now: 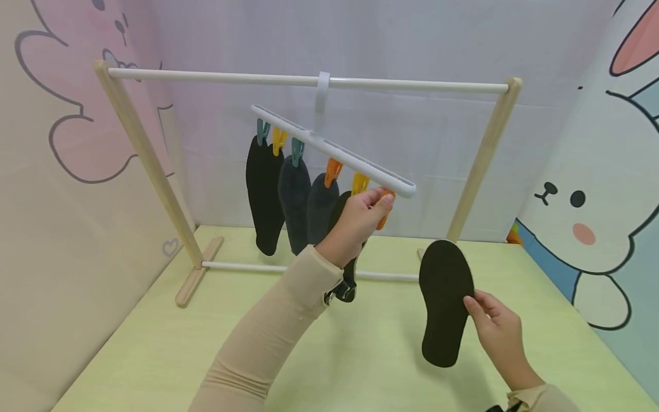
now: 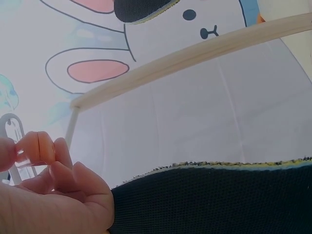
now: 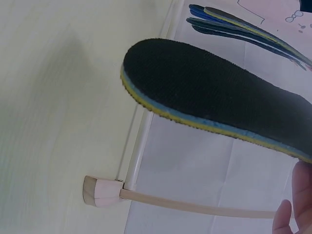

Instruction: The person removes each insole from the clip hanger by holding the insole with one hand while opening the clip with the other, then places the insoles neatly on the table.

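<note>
My left hand (image 1: 354, 224) pinches an orange clip (image 2: 40, 148) at the right end of a white clip hanger (image 1: 355, 161). That hanger hangs tilted, its right end lower and closer to me. My right hand (image 1: 498, 326) holds a black insole (image 1: 445, 303) by its edge, wide end up, apart from the clip. The right wrist view shows blue and yellow layers along this insole's side. Several dark insoles (image 1: 265, 194) hang from teal, yellow and orange clips. The left forearm and hand partly cover the nearest hanging insole (image 1: 350, 292).
A wooden rack with a white top rod (image 1: 216, 76) carries the hanger by a white hook (image 1: 322, 86). Its wooden foot (image 1: 199, 272) stands on the pale yellow-green table (image 1: 170, 355). Curtains with cartoon animals (image 1: 582, 223) surround the table.
</note>
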`<state>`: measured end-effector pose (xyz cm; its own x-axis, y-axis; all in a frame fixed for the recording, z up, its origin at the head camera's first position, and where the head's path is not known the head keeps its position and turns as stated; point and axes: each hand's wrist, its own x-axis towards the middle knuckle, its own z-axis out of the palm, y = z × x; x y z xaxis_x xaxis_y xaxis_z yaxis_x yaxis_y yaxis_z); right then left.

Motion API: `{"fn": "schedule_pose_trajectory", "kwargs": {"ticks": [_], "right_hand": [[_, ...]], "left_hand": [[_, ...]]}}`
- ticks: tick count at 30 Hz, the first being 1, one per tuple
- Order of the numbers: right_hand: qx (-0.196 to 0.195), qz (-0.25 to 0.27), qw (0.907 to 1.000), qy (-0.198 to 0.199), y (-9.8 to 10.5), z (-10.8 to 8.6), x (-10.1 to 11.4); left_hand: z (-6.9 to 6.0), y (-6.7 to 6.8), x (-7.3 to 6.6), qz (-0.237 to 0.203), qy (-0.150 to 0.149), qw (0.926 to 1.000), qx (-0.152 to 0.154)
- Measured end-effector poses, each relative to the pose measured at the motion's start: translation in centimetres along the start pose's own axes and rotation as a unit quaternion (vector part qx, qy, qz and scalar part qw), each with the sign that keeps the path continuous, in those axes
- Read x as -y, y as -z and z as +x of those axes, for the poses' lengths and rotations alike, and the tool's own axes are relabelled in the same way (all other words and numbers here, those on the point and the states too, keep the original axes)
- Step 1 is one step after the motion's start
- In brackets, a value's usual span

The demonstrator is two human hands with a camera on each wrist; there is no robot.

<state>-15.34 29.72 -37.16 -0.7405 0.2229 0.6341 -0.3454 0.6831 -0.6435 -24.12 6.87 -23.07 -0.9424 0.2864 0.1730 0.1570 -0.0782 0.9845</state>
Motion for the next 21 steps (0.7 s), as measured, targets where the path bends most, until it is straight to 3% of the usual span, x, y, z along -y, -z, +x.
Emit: {"fn": "schedule_pose_trajectory", "kwargs": {"ticks": [21], "right_hand": [[0.006,-0.009,0.9995,-0.028,1.1,-0.2,-0.7]], "left_hand": [[0.2,-0.4,-0.2,-0.008,-0.009,0.9999,0.001]]}}
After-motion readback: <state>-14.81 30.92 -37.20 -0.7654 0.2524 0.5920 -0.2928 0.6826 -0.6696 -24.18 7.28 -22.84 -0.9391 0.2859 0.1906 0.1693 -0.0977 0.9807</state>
